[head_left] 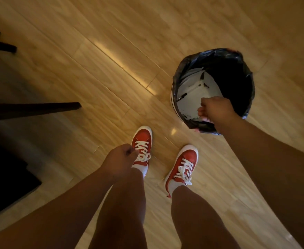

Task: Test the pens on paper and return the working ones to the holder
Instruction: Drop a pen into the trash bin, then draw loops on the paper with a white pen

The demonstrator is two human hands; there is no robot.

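I am standing and looking down at a round waste bin lined with a black bag, on the floor at the right. Inside it lie crumpled white paper and a few dark pens. My right hand hangs over the bin's near rim with its back toward me and its fingers loosely curled downward; nothing shows in it. My left hand hangs loosely curled above my left shoe and holds nothing. No pen holder is in view.
Light wooden floor fills the view. My red shoes with white laces stand left of the bin. Dark furniture legs and a dark furniture base line the left edge.
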